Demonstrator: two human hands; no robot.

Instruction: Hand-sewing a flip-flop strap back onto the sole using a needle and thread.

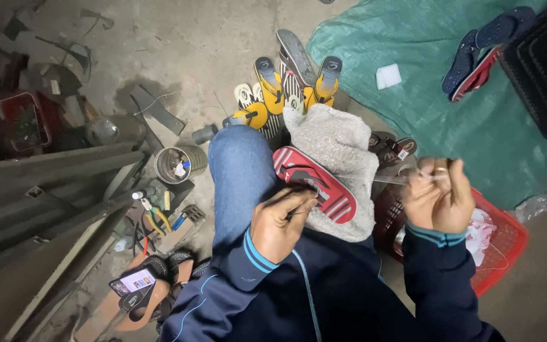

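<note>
- A red flip-flop point(314, 183) with grey-white stripes lies sole up on a grey towel point(343, 158) spread over the person's lap, beside the knee in blue jeans point(242, 177).
- The left hand point(282, 221) rests against the sandal's near edge, fingers curled shut around a thin dark tool whose tip touches the sole.
- The right hand point(438, 196) is raised just right of the towel, fingertips pinched closed on a fine pale thread point(392, 180) stretching back toward the sandal.
- Beyond the knee stands a cluster of yellow-and-black sandals point(286, 88); a dark pair point(392, 151) lies just right of the towel.
- A red plastic basket point(508, 247) sits under the right hand.
- To the left are a metal tin point(175, 164), pliers point(156, 218) and a phone point(135, 280) on a sandal.
- A green tarp point(425, 76) with a blue-and-red pair point(482, 54) covers part of the dusty concrete floor point(178, 44); the light is dim.
</note>
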